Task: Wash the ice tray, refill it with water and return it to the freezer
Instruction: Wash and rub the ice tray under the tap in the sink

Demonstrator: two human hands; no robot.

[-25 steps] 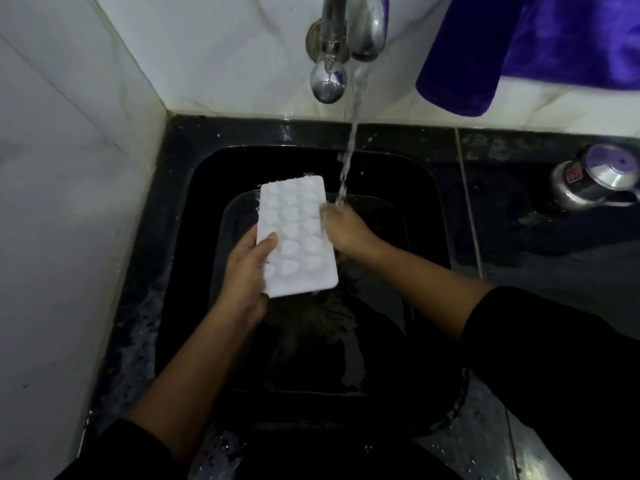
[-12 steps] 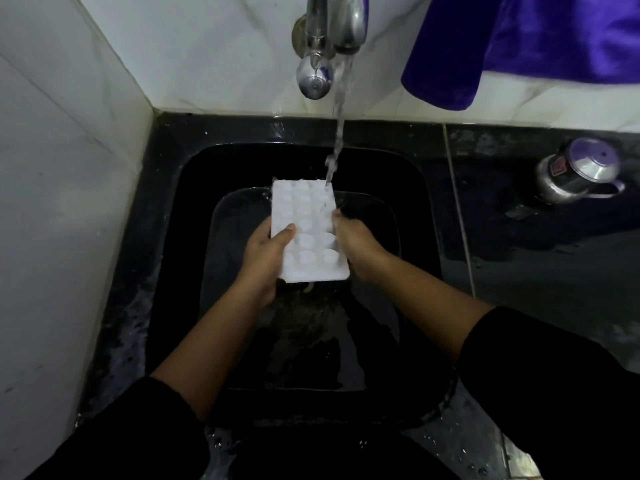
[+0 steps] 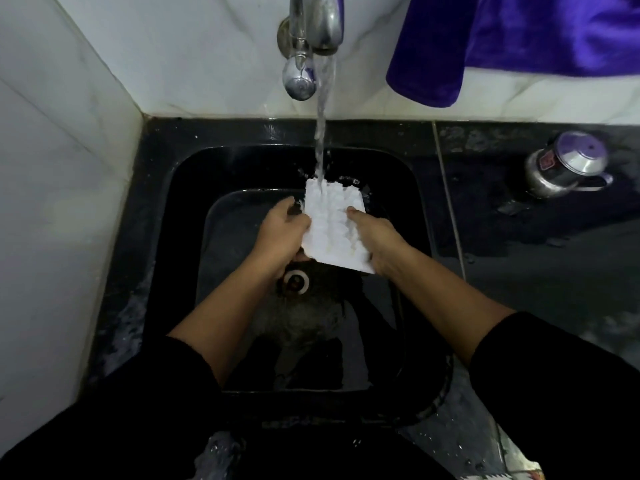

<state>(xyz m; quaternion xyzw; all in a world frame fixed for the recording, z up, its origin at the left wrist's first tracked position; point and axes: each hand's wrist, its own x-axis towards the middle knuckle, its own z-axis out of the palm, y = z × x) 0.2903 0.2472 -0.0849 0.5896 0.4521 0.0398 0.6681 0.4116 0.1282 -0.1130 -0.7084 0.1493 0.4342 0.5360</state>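
Both left hand (image 3: pixel 284 234) and right hand (image 3: pixel 377 241) grip ice tray (image 3: pixel 331 225) under running tap (image 3: pixel 313 32) over black sink (image 3: pixel 183 202); dark worktop (image 3: pixel 526 268), white-tiled walls (image 3: pixel 69 161).

Two bare forearms, black long sleeves (image 3: pixel 554 386) pushed up near the elbows

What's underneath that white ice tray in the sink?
Below the ice tray lies the wet black sink floor, with the pale drain ring showing by its near-left corner. The tray, the left hand and the right hand hide the floor directly beneath.
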